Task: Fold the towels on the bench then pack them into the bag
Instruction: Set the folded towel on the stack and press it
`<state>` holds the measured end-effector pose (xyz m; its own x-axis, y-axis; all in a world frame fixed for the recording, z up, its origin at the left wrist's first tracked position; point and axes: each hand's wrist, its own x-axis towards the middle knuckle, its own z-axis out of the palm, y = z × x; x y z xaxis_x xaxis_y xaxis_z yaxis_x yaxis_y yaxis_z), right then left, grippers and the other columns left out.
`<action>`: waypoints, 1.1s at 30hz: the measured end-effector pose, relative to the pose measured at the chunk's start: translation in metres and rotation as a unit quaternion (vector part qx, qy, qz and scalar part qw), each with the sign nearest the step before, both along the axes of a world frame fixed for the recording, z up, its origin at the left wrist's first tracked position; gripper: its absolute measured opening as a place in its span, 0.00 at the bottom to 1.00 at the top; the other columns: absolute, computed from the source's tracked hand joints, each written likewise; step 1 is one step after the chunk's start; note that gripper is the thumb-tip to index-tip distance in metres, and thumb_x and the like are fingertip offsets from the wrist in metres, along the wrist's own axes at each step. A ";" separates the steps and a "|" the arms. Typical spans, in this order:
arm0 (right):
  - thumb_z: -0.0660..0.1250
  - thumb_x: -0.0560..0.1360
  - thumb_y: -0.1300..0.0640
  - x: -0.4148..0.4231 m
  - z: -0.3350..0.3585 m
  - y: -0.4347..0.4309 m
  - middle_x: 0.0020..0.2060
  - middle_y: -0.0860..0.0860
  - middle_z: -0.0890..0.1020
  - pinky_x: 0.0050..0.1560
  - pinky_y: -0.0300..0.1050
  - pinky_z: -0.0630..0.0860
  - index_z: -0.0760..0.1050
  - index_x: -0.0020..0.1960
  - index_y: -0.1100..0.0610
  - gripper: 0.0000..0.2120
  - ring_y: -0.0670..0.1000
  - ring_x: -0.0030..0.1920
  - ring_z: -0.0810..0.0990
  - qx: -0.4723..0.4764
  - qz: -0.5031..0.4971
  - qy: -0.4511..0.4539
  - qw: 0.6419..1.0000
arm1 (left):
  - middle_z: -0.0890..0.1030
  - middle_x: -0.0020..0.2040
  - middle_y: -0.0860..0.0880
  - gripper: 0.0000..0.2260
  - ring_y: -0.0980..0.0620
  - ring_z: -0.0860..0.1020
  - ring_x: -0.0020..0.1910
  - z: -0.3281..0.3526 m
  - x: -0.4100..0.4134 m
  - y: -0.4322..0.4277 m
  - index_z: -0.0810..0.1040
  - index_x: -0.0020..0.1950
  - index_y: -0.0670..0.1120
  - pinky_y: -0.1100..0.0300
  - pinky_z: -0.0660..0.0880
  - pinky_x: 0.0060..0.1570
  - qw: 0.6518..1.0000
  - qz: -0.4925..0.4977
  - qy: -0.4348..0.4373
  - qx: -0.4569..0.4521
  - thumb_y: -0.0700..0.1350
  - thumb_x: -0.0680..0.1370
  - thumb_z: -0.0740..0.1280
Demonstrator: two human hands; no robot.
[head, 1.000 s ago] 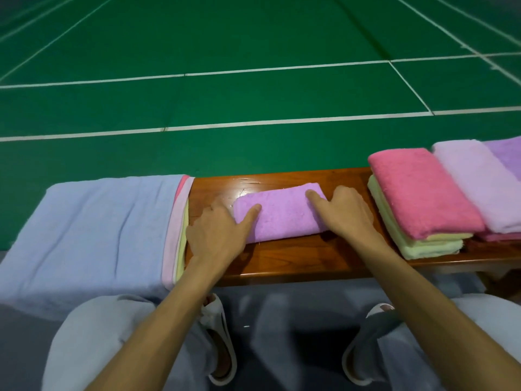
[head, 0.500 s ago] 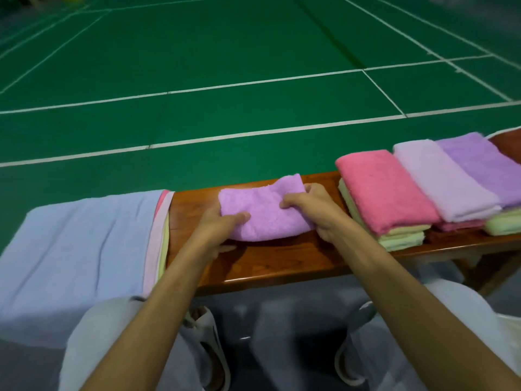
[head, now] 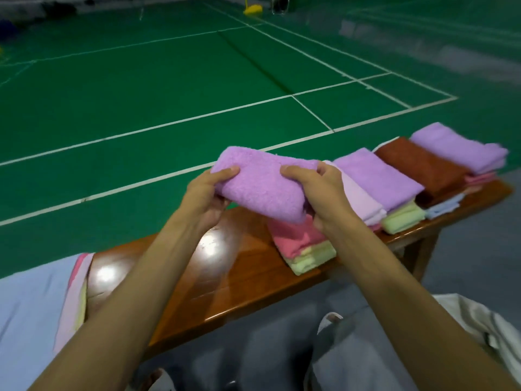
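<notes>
A: Where is the purple towel (head: 259, 187) right now?

B: It is folded and in the air, clear of the table (head: 231, 266), just above the stack topped by a pink towel (head: 294, 237). The left hand (head: 207, 193) grips its left end and the right hand (head: 324, 196) grips its right end. On each hand the fingers (head: 227, 174) are clamped on the cloth, thumb on top and the rest underneath.

A: So the step is setting it down?

B: That is my reading. It goes onto one of the folded stacks (head: 377, 176), most likely the pink-topped one beneath it. Hold both ends level so the fold does not sag open in the middle. Line its long edges up with the pink towel and lower it flat, not one end first.

A: And letting go?

B: Once the weight rests on the stack, slide the lower fingers out sideways and lift the thumbs last, so the layers are not dragged askew. The cloth looks soft and should settle where it lands.

A: What remains?

B: A heap of unfolded towels (head: 31, 306) lies at the table's left end. A pale cloth thing (head: 476, 320) at the near right may be the bag; I cannot tell.
</notes>
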<state>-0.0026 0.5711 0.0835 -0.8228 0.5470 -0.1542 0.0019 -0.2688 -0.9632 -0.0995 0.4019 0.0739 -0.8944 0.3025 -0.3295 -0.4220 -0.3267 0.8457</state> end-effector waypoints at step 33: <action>0.65 0.76 0.51 0.037 -0.050 0.252 0.51 0.55 0.84 0.50 0.55 0.80 0.81 0.61 0.53 0.16 0.57 0.50 0.80 0.630 -0.025 -0.173 0.757 | 0.58 0.83 0.46 0.27 0.41 0.52 0.83 -0.049 -0.009 0.300 0.61 0.82 0.54 0.40 0.51 0.79 0.530 -0.274 0.595 -0.538 0.62 0.84 0.54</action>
